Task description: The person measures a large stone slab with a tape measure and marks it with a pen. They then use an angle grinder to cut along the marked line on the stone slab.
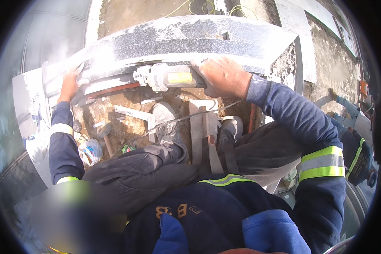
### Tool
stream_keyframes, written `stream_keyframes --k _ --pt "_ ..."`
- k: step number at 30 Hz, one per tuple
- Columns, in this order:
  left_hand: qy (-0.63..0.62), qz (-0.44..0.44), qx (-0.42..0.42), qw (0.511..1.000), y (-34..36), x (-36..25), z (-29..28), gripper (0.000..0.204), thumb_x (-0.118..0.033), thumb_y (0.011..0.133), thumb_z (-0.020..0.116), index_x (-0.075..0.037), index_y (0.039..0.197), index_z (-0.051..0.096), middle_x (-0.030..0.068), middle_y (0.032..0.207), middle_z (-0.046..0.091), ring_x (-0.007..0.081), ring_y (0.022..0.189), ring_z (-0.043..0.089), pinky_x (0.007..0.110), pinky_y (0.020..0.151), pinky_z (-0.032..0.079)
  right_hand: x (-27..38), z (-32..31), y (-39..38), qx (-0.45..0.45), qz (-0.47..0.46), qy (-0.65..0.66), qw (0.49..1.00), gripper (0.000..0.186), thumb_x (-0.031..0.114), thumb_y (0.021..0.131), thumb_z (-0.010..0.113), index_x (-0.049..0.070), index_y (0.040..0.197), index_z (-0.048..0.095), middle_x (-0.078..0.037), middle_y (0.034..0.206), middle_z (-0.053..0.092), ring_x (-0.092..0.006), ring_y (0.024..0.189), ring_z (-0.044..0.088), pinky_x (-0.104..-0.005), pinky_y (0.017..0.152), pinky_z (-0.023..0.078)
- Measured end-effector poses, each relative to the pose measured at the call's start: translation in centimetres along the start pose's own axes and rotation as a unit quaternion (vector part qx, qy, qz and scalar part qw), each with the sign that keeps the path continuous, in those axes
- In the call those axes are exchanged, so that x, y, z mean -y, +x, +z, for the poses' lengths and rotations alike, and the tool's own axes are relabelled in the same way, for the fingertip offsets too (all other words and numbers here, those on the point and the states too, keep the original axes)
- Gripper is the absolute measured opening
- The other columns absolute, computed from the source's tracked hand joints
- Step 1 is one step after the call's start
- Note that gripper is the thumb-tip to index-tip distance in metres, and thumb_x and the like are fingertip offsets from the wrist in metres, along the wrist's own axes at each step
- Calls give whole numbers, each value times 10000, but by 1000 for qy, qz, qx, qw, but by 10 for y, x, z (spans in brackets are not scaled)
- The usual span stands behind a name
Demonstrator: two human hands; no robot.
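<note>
My right hand (224, 78) is wrapped round the rear of a power tool (180, 77) that looks like an angle grinder, with a pale body and a yellow label. The tool lies sideways along the near edge of a long speckled grey granite slab (169, 36). Its working end, toward the left, is hard to make out. On the slab's edge farther left rests my left hand (70, 82), fingers and thumb apart. Pale dust hangs beside that hand. Below the slab is a reddish strip (114, 90).
Between slab and legs, the dirt holds a metal square (133, 113), a hammer (108, 142) and a plastic bag (91, 151). A dark cord (180, 120) crosses my legs. A co-worker (355, 154) is at the right. Yellow hose (207, 7) curls beyond the slab.
</note>
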State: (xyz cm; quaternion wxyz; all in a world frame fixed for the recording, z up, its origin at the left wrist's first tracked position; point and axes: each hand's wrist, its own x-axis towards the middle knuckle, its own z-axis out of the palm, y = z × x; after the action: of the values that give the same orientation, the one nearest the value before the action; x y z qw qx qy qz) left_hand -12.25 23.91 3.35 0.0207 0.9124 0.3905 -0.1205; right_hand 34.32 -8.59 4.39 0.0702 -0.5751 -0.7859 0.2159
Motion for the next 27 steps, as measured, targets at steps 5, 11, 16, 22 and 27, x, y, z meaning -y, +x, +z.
stream_keyframes --k 5,11,16,22,27 --pt "-5 25 -9 1000 21 3 -3 868 -216 727 878 -118 1522 544 161 1537 541 391 1428 472 457 1201 367 -6 -13 -16 19 35 22 999 553 113 719 739 -4 1240 595 -188 890 720 -376 882 724 -471 766 570" --pt "-82 9 -16 996 -13 83 49 886 85 733 695 -53 1574 456 193 1601 468 367 1463 458 428 1247 326 -8 -22 -20 25 21 -1 999 301 175 701 767 45 969 725 -170 875 754 -351 855 759 -450 744 600" --pt "-135 12 -16 991 0 67 64 892 82 742 703 -58 1584 442 190 1601 470 361 1471 447 424 1251 312 -1 -12 -30 40 45 4 998 399 273 691 845 67 1009 719 -148 909 759 -347 878 761 -452 769 604" --pt "-134 9 -16 991 -2 68 53 893 81 743 707 -60 1584 443 187 1600 473 360 1469 449 424 1248 315 1 -4 -20 48 52 15 997 350 287 734 806 76 1006 749 -157 962 772 -354 931 764 -455 806 605" --pt "-143 12 -12 990 -10 83 61 893 81 744 711 -62 1584 444 184 1600 475 360 1468 451 424 1245 317 -5 -18 -16 30 23 5 999 453 260 694 845 40 1052 675 -156 857 744 -358 840 759 -468 745 596"
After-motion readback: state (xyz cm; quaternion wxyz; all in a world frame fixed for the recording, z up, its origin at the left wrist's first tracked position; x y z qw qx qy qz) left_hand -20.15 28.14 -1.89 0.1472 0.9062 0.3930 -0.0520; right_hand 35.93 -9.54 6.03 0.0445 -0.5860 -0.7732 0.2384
